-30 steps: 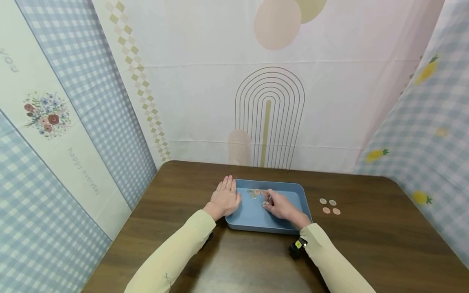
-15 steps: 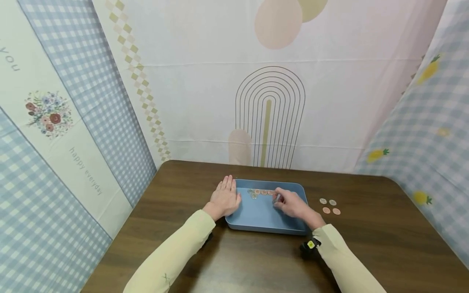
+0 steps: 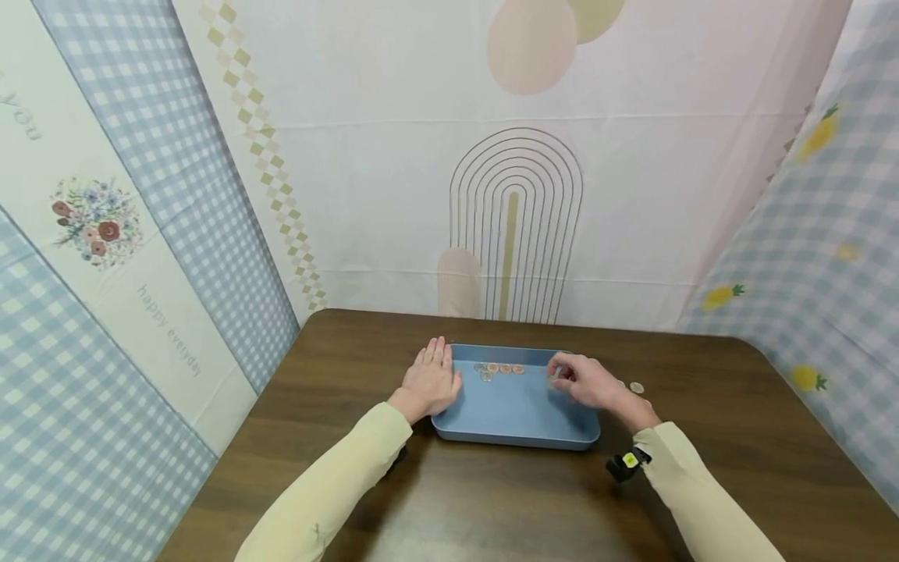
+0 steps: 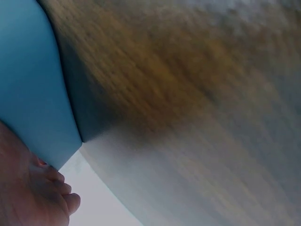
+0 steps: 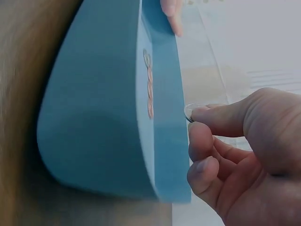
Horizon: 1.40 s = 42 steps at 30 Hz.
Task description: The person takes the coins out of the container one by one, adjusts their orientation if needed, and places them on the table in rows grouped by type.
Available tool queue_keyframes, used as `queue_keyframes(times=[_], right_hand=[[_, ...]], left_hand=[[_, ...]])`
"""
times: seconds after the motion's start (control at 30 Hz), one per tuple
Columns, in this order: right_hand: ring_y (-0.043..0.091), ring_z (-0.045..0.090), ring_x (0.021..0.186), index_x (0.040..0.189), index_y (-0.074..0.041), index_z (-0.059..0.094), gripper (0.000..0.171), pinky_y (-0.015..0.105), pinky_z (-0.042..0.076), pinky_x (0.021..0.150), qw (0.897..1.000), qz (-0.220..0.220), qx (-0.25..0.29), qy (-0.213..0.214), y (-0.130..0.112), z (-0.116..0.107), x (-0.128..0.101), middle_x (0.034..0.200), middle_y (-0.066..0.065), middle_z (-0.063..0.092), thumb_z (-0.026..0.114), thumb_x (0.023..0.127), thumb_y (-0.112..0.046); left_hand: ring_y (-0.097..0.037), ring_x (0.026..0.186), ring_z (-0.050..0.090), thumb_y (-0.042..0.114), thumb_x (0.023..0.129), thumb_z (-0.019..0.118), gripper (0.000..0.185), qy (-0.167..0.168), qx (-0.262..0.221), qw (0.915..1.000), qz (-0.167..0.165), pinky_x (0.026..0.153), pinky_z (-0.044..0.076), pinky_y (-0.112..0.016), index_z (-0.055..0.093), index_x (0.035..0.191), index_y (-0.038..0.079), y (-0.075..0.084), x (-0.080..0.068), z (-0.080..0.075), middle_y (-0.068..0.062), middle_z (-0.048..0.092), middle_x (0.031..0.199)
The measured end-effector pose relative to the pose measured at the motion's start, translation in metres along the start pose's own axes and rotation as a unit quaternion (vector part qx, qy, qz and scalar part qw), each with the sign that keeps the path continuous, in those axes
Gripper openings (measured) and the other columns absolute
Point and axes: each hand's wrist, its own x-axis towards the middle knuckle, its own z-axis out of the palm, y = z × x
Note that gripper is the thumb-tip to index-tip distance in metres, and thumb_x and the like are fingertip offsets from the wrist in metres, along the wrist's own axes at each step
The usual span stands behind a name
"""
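Note:
A blue tray (image 3: 506, 429) lies on the table. My left hand (image 3: 428, 380) rests along its left rim with straight fingers; the left wrist view shows that hand (image 4: 33, 188) beside the tray wall (image 4: 37, 84). Above the tray's right side, my right hand (image 3: 588, 382) pinches a silver coin (image 5: 189, 111) between thumb and index finger. Inside the tray near the far wall sit three copper coins (image 3: 506, 368) in a row. Two silver coins (image 3: 487, 376) are at the row's left end.
Right of the tray, a silver coin (image 3: 637, 387) lies on the brown wooden table (image 3: 730, 421); my right hand and wrist cover most of the spot around it. Patterned cloth (image 3: 379, 195) hangs behind the table and at both sides.
My right hand has moved right across the tray with the silver coin, uncovering the copper coins and now hiding most of the coins on the table. The left hand has stayed still.

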Motion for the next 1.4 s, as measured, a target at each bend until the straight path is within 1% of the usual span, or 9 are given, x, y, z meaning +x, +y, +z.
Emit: queue_keyframes(times=[0.17, 0.37, 0.57, 0.73, 0.83, 0.93, 1.13, 1.27, 1.4], right_hand=[[0.016, 0.056, 0.059, 0.105, -0.011, 0.060, 0.009, 0.030, 0.051, 0.057, 1.000, 0.027, -0.005, 0.002, 0.010, -0.012, -0.003, 0.084, 0.011, 0.061, 0.060, 0.096, -0.008], [0.017, 0.056, 0.061, 0.103, -0.009, 0.059, 0.007, 0.029, 0.051, 0.053, 1.000, 0.027, -0.008, 0.006, 0.025, -0.023, -0.005, 0.084, 0.010, 0.060, 0.060, 0.096, -0.008], [0.020, 0.054, 0.054, 0.100, -0.009, 0.055, 0.004, 0.025, 0.038, 0.037, 0.998, 0.055, 0.013, 0.001, 0.042, -0.034, -0.011, 0.084, 0.012, 0.059, 0.058, 0.097, -0.011], [0.018, 0.048, 0.044, 0.097, -0.007, 0.050, 0.010, 0.026, 0.035, 0.034, 0.996, 0.084, 0.034, -0.006, 0.058, -0.044, -0.016, 0.081, 0.017, 0.055, 0.057, 0.099, -0.013], [0.021, 0.051, 0.046, 0.095, -0.005, 0.048, 0.012, 0.032, 0.039, 0.036, 0.994, 0.098, 0.042, -0.005, 0.069, -0.048, -0.020, 0.080, 0.019, 0.056, 0.056, 0.099, -0.013], [0.023, 0.053, 0.049, 0.095, -0.004, 0.048, 0.011, 0.034, 0.044, 0.041, 0.995, 0.094, 0.027, 0.002, 0.080, -0.052, -0.023, 0.080, 0.019, 0.057, 0.055, 0.099, -0.011], [0.022, 0.056, 0.056, 0.094, -0.003, 0.048, 0.010, 0.032, 0.045, 0.052, 0.994, 0.104, 0.001, 0.029, 0.103, -0.061, -0.032, 0.083, 0.014, 0.057, 0.055, 0.098, -0.008], [0.019, 0.058, 0.057, 0.093, -0.002, 0.050, 0.010, 0.032, 0.047, 0.051, 0.992, 0.111, -0.014, 0.053, 0.118, -0.067, -0.036, 0.080, 0.011, 0.058, 0.057, 0.096, -0.009], [0.016, 0.061, 0.054, 0.093, -0.001, 0.052, 0.013, 0.033, 0.049, 0.049, 0.990, 0.117, -0.030, 0.073, 0.132, -0.072, -0.041, 0.080, 0.012, 0.062, 0.060, 0.094, -0.012]], left_hand=[[-0.032, 0.154, 0.011, 0.040, 0.104, 0.023, 0.067, -0.003, 0.000, 1.0000, -0.003, 0.125, 0.015, -0.042, 0.018, 0.155, -0.003, -0.001, -0.001, 0.001, -0.020, 0.012, 0.164], [-0.031, 0.153, 0.012, 0.040, 0.104, 0.023, 0.066, -0.004, 0.008, 0.9999, -0.009, 0.125, 0.016, -0.042, 0.019, 0.155, -0.003, -0.003, 0.001, -0.002, -0.019, 0.012, 0.164], [-0.032, 0.153, 0.011, 0.039, 0.104, 0.023, 0.066, -0.006, 0.007, 0.9999, -0.009, 0.125, 0.015, -0.042, 0.018, 0.155, -0.003, -0.003, 0.002, -0.002, -0.020, 0.011, 0.164], [-0.032, 0.153, 0.012, 0.040, 0.105, 0.023, 0.066, -0.004, 0.010, 0.9999, -0.010, 0.125, 0.015, -0.042, 0.018, 0.155, -0.003, -0.001, 0.005, 0.000, -0.019, 0.011, 0.164], [-0.032, 0.153, 0.012, 0.040, 0.105, 0.023, 0.066, -0.001, 0.011, 0.9999, -0.010, 0.125, 0.016, -0.042, 0.018, 0.155, -0.003, 0.000, 0.006, 0.001, -0.020, 0.012, 0.164], [-0.032, 0.153, 0.012, 0.040, 0.105, 0.023, 0.066, -0.002, 0.013, 0.9998, -0.012, 0.125, 0.016, -0.042, 0.018, 0.155, -0.003, 0.001, 0.007, 0.001, -0.019, 0.012, 0.164], [-0.032, 0.153, 0.013, 0.040, 0.105, 0.023, 0.066, 0.000, 0.014, 0.9999, -0.009, 0.125, 0.016, -0.042, 0.019, 0.155, -0.003, 0.003, 0.010, 0.001, -0.019, 0.013, 0.164], [-0.032, 0.153, 0.013, 0.040, 0.104, 0.023, 0.066, 0.001, 0.014, 0.9999, -0.010, 0.125, 0.017, -0.042, 0.019, 0.155, -0.003, 0.004, 0.012, 0.001, -0.020, 0.014, 0.164], [-0.032, 0.153, 0.013, 0.040, 0.104, 0.023, 0.066, -0.002, 0.017, 0.9998, -0.013, 0.125, 0.016, -0.042, 0.019, 0.155, -0.003, 0.004, 0.014, 0.001, -0.020, 0.014, 0.164]])
